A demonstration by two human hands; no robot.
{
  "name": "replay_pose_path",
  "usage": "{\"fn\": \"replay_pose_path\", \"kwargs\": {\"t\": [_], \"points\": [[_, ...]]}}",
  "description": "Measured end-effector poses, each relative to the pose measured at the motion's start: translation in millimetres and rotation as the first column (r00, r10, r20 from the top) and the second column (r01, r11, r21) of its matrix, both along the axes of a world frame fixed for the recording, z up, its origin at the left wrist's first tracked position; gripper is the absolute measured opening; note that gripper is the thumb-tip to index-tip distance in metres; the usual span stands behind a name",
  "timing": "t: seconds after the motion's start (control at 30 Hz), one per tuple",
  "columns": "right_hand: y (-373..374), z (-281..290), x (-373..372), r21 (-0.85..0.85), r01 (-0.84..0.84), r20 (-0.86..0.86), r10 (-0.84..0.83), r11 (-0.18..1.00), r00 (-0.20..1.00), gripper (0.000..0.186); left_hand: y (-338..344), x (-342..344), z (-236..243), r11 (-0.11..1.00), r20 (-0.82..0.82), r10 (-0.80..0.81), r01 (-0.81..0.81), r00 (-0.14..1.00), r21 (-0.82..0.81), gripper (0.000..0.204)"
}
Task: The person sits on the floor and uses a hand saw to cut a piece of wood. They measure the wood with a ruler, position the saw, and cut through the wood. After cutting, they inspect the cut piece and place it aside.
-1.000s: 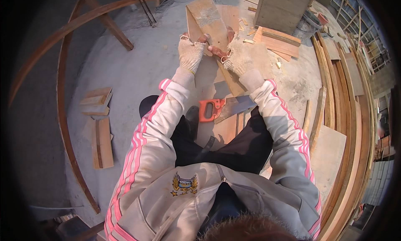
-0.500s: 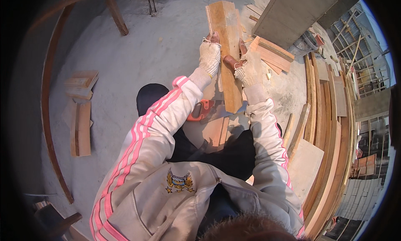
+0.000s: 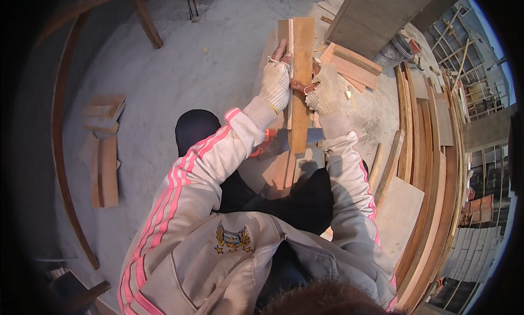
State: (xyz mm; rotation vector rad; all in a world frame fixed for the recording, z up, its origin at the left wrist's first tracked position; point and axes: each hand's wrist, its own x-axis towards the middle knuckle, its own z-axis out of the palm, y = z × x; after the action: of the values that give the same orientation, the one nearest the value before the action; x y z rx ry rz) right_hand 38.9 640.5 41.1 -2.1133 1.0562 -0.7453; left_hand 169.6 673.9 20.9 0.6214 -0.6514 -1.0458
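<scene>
A long piece of wood [image 3: 302, 105], made up of a solid strip and a thinner board side by side, stands out in front of me. My left hand [image 3: 276, 80], in a white fingerless knit glove, grips its left side. From the right, my right hand [image 3: 321, 88], gloved the same way, holds the other edge with the thumb across the face. Beneath the wood's near end lies a handsaw with an orange handle [image 3: 264, 144]; its blade is partly covered. Short wood pieces [image 3: 279, 167] lie between my legs.
Stacked planks [image 3: 423, 146] run along the right, beside a flat panel [image 3: 401, 208]. Cut boards [image 3: 355, 66] lie beyond my right hand, near a bucket [image 3: 396, 50] and a grey column [image 3: 376, 20]. More short boards [image 3: 105, 170] sit on the concrete floor at left.
The wood has been turned about its length, so the thin board now shows on its left side. Its far end has come slightly nearer. Both hands still hold it.
</scene>
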Motion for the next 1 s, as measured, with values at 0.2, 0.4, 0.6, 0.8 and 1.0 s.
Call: {"fn": "replay_pose_path", "kwargs": {"t": [0.2,0.4,0.6,0.8,1.0], "points": [[15.9,5.4,10.0,0.061,0.038,0.074,-0.042,0.997,0.996,0.087,6.3,16.8,-12.0,0.979,0.349,0.149,-0.187,0.925,0.079,0.056],[-21.6,7.1,-13.8,-0.266,-0.147,-0.223,0.087,0.953,0.971,0.085,53.7,94.9,59.7,0.872,0.971,0.233,-0.455,0.059,-0.182,0.077],[-63.7,8.2,-4.3,0.205,-0.371,-0.145,0.403,0.906,0.904,0.078,37.2,141.2,49.0,0.967,0.992,-0.092,-0.228,0.083,0.109,0.081],[-141.7,-50.3,42.1,0.287,-0.229,-0.253,0.304,0.930,0.918,0.064,-23.4,164.7,-39.1,0.883,0.856,-0.254,-0.253,0.450,0.395,0.076],[-194.6,-108.5,53.3,0.273,-0.025,-0.370,0.129,0.962,0.920,0.050,-80.9,167.9,-152.7,0.794,0.691,-0.224,-0.282,0.688,0.539,0.067]]}}
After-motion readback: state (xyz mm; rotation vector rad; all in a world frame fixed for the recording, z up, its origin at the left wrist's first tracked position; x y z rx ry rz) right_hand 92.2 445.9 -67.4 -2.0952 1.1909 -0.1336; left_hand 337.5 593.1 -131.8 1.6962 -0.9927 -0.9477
